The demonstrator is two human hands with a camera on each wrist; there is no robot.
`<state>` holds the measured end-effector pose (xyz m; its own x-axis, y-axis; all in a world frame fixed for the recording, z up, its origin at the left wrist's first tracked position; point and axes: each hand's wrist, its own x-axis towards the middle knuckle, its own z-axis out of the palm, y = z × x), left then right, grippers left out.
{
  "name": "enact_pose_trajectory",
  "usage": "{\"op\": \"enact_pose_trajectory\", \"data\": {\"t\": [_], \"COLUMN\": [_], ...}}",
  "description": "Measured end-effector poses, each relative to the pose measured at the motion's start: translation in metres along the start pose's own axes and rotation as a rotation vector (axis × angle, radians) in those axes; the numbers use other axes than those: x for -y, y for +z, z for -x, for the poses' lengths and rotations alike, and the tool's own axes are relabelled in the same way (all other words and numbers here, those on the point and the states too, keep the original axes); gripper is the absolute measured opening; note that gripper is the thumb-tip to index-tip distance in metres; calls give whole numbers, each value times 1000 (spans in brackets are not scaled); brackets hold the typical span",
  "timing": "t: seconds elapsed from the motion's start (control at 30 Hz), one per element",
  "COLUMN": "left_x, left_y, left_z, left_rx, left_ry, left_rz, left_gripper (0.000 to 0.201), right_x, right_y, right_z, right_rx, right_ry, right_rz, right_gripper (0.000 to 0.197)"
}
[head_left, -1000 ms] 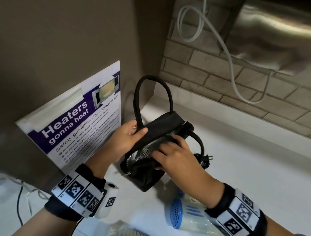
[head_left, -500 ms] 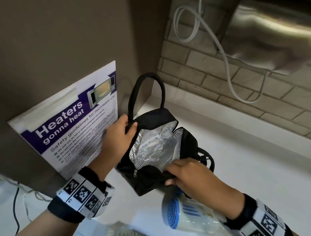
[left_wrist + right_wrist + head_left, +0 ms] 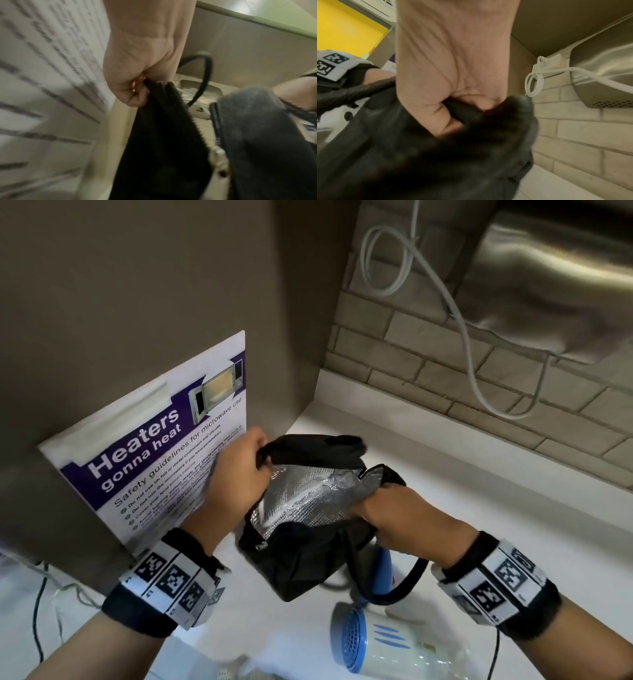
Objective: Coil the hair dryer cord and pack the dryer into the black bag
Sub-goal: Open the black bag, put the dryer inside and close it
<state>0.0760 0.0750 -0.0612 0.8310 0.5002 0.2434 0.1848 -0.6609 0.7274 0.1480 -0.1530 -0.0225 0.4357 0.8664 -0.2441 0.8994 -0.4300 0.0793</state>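
Note:
The black bag (image 3: 301, 563) sits on the white counter, its mouth held wide so the silver lining (image 3: 305, 494) shows. My left hand (image 3: 239, 474) grips the far left rim and flap of the bag (image 3: 163, 128). My right hand (image 3: 390, 508) grips the right rim, fingers curled over the black fabric (image 3: 471, 142). The white hair dryer (image 3: 380, 645) with its blue rear grille lies on the counter just in front of the bag, its blue handle (image 3: 380, 573) partly hidden behind a black bag strap (image 3: 404, 580). The dryer's cord is not clearly visible.
A microwave safety poster (image 3: 164, 446) leans on the brown wall at left. A brick backsplash (image 3: 479, 392) runs behind, with a looped white cable (image 3: 455, 313) and a steel wall unit (image 3: 555, 275) above right. Thin black wires (image 3: 37, 611) hang at the lower left.
The hands have pulled the bag's mouth further apart. The upright carry handle has dropped out of sight, the left hand moved up to the flap, and the right hand shifted to the right rim.

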Motion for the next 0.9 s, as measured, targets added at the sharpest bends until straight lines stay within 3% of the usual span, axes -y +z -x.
{"op": "enact_pose_trajectory", "data": {"t": [0.2,0.3,0.4,0.6,0.73,0.83,0.9], "left_x": [0,-6,-6,-5,-18,-28,-30], "left_y": [1,6,6,7,5,7,9], "left_z": [4,5,6,13,20,19,16], "left_rx": [8,22,53,90,83,9,-42], "left_ry": [-43,-29,-5,23,112,211,199], "left_rz": [42,51,11,39,97,96,100], "left_gripper": [15,18,22,36,34,15,21], "right_x": [-8,-5,-9,-3,-3,-2,-1], "right_y": [1,5,11,-6,-5,-4,-1], "right_z": [9,6,7,19,22,25,27], "right_rx": [-7,-76,-210,-376,-377,-345,-336], "right_ry": [87,54,28,7,-21,21,45], "right_rz": [-22,-15,-31,-166,-218,-177,-148], "right_gripper": [33,35,54,55,53,40,37]}}
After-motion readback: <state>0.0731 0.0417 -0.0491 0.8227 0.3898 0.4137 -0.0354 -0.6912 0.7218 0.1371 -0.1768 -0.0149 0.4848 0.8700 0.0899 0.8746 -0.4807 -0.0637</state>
